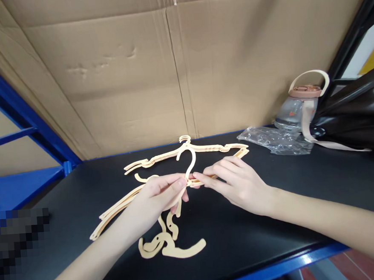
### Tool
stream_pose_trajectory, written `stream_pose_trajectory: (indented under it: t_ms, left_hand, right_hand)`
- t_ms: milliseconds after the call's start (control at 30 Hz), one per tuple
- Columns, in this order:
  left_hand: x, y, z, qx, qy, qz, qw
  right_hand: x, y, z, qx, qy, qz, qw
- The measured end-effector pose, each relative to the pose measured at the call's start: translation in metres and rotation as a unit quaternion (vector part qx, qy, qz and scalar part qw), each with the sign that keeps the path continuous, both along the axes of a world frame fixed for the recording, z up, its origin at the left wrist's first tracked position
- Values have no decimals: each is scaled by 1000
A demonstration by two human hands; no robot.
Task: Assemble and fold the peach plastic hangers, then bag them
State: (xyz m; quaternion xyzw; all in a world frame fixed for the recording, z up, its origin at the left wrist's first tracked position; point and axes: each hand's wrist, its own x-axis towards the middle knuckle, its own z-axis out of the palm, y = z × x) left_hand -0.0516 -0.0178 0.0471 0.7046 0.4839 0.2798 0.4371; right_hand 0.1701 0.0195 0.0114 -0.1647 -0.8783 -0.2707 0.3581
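A cream hanger (191,182) is held just above a black bench (274,202), near its middle, where it is pinched at the base of its hook between two bare hands. The left hand (160,195) is closed around the neck of the hanger, with thumb and forefinger pressed on the plastic. The right hand (238,183) is narrowed to a fingertip pinch on the same spot from the other side. One arm of the hanger is seen slanting down to the left past the left wrist; the other is largely hidden behind the right hand.

Just behind it, a second hanger (207,148) of the same colour is laid flat on the bench. Loose curved hanger pieces (169,245) are scattered below the left hand, near the front edge. Further right, a crumpled clear plastic bag (270,139) is seen beside a water bottle (295,109) with a pink lid and a strap, and a black bag (355,119) is propped against the corner. The bench is backed by cardboard sheets (169,73), and a blue rack frame (29,129) is seen at the left.
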Motion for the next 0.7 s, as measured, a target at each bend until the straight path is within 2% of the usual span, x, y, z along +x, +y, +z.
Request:
stream_pose_trajectory:
  t_ms: [133,233,433,533,700]
  left_hand:
    - [-6,1,0,-16,1,-44,999]
    - [-9,1,-1,-20,4,-49,999]
    - [-5,2,-1,-42,-15,-55,997]
    - [-3,2,0,-29,-6,-46,999]
    - [3,-3,1,39,27,7,999]
  right_hand:
    - [1,0,1,7,-11,23,1000]
    - [3,0,2,1,-15,45,999]
    - [5,0,4,-66,-19,92,993]
    - [4,0,2,-83,-14,99,992]
    - [3,2,-2,-77,2,93,993]
